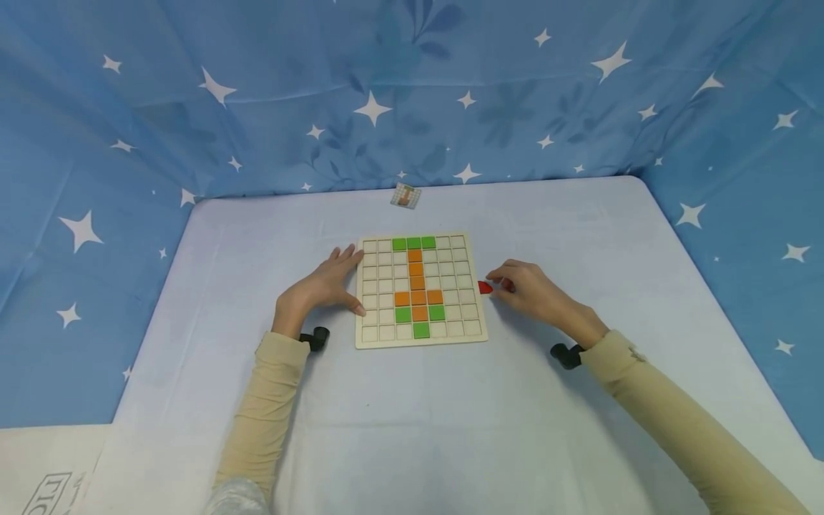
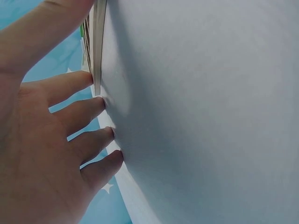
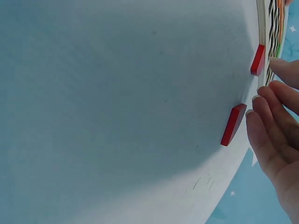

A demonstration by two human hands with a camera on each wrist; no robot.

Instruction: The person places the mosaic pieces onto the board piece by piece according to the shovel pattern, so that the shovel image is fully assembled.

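Note:
A pale wooden grid board (image 1: 453, 315) lies on the table, with orange tiles (image 1: 417, 275) forming a column and short crossbar and green tiles (image 1: 414, 244) above and below. My left hand (image 1: 325, 284) touches the board's left edge, thumb and fingers spread. Beside the right edge hovers my right hand (image 1: 529, 292), fingers bent, thumb apart from them. One red piece (image 1: 485, 287) lies against that edge. The right wrist view shows a second red piece (image 3: 233, 124) close to the fingertips, with no grip on it visible; in the head view the hand hides it.
A small picture card (image 1: 405, 195) showing an orange and green grid pattern lies behind the board. White cloth (image 1: 412, 429) covers the table. Blue star-patterned curtains (image 1: 412, 93) hang around its back and sides. Printed cardboard (image 1: 51, 465) is at the lower left.

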